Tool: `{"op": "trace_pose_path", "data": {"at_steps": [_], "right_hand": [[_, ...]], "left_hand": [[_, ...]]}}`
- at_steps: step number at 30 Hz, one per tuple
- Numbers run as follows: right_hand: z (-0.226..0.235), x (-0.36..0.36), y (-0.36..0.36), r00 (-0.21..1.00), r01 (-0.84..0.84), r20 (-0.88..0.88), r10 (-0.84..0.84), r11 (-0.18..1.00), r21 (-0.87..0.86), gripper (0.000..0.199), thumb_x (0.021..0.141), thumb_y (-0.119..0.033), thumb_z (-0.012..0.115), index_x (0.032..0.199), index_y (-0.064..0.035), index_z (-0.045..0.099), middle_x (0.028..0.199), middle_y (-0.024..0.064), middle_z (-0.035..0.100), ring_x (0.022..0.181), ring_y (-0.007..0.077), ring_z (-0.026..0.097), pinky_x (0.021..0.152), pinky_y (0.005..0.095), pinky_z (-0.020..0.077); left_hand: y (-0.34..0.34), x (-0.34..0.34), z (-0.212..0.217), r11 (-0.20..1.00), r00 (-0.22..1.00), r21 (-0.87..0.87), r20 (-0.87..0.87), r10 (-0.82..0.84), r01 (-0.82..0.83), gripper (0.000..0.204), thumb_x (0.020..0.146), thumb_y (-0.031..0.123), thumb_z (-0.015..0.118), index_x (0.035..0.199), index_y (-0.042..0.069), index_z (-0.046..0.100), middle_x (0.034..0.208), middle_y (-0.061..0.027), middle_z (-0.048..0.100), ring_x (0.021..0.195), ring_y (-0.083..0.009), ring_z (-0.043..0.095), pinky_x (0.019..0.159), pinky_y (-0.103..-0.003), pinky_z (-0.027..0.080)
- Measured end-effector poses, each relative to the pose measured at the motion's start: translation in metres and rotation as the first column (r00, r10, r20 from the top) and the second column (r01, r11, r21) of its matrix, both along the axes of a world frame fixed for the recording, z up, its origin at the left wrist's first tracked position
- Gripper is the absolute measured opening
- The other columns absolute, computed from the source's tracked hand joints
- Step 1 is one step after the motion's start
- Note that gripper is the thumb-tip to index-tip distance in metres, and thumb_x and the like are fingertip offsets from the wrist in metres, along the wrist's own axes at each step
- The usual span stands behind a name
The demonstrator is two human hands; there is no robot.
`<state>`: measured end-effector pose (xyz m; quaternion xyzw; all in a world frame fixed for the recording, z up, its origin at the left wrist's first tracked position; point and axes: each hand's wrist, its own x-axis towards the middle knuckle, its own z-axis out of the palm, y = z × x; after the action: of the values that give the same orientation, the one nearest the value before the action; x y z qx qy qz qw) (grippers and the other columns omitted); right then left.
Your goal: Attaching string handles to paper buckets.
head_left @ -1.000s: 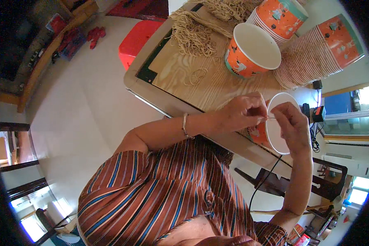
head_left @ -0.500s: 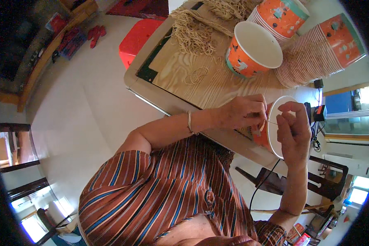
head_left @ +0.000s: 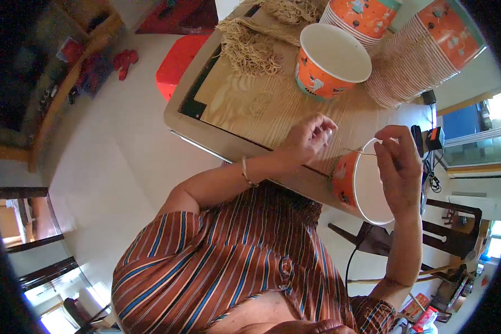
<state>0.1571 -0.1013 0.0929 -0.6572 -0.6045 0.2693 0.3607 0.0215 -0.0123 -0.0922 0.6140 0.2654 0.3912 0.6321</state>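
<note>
Single head-worn fisheye view, looking steeply down over the striped shirt [head_left: 234, 261], close on both hands at the wooden table [head_left: 261, 106], edges bending toward the dark rim, floor and furniture curving around.

Left hand [head_left: 309, 136] seemingly farther from cup [head_left: 353, 186]

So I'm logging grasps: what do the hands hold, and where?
A thin string, pinched between left hand and right hand, across a paper cup's rim.
</note>
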Motion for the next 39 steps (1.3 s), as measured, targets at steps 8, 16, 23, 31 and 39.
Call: {"op": "trace_pose_path", "data": {"at_steps": [8, 16, 23, 31, 39], "right_hand": [[-0.003, 0.002, 0.0, 0.999, -0.018, -0.029, 0.019, 1.0, 0.023, 0.014, 0.092, 0.002, 0.052, 0.103, -0.0059, 0.051, 0.081, -0.0001, 0.054, 0.069, 0.0027, 0.045, 0.061, 0.019, 0.0375], [0.002, -0.001, 0.001, 0.995, -0.029, -0.093, 0.028, 1.0, -0.003, 0.015, 0.091, 0.002, 0.052, 0.103, -0.0054, 0.051, 0.08, -0.0008, 0.055, 0.071, 0.0022, 0.048, 0.062, 0.0192, 0.0387], [0.001, 0.0, 0.001, 0.996, -0.02, -0.087, 0.02, 1.0, -0.007, 0.017, 0.089, 0.002, 0.054, 0.104, -0.0063, 0.051, 0.078, 0.0021, 0.058, 0.072, 0.0052, 0.053, 0.065, 0.0222, 0.0433], [0.005, -0.001, -0.003, 0.999, -0.01, 0.049, 0.013, 0.998, -0.067, 0.015, 0.089, -0.002, 0.055, 0.102, -0.0082, 0.052, 0.071, 0.0068, 0.06, 0.067, 0.0091, 0.055, 0.063, 0.0253, 0.0446], [0.001, -0.012, -0.01, 0.985, -0.135, -0.096, 0.142, 0.988, 0.071, 0.011, 0.091, -0.001, 0.052, 0.102, -0.0046, 0.053, 0.08, 0.0071, 0.061, 0.074, 0.0103, 0.059, 0.069, 0.025, 0.0474]], "left_hand": [[-0.012, -0.006, 0.043, 0.905, 0.998, 0.426, 0.048, -0.04, 0.016, 0.019, 0.091, 0.018, 0.06, 0.103, 0.004, 0.061, 0.089, -0.0091, 0.063, 0.081, -0.0213, 0.062, 0.076, -0.034, 0.049], [-0.013, -0.002, 0.042, 0.932, 0.997, 0.355, -0.014, -0.077, 0.077, 0.017, 0.088, 0.013, 0.063, 0.102, 0.004, 0.06, 0.091, -0.0088, 0.064, 0.081, -0.0201, 0.062, 0.075, -0.034, 0.049], [-0.022, -0.002, 0.053, 0.932, 0.991, 0.351, 0.061, -0.119, 0.091, 0.019, 0.089, 0.012, 0.061, 0.106, 0.004, 0.058, 0.092, -0.0076, 0.064, 0.084, -0.0176, 0.062, 0.078, -0.033, 0.049], [-0.02, 0.002, 0.046, 0.917, 1.0, 0.4, -0.02, 0.002, 0.006, 0.014, 0.088, 0.013, 0.064, 0.099, 0.006, 0.061, 0.086, -0.0106, 0.066, 0.083, -0.0216, 0.066, 0.075, -0.034, 0.05], [-0.013, -0.001, 0.056, 0.72, 0.999, 0.694, -0.041, 0.024, 0.012, 0.012, 0.086, 0.014, 0.063, 0.092, 0.004, 0.064, 0.086, -0.0114, 0.064, 0.08, -0.0301, 0.064, 0.07, -0.038, 0.051]]}}
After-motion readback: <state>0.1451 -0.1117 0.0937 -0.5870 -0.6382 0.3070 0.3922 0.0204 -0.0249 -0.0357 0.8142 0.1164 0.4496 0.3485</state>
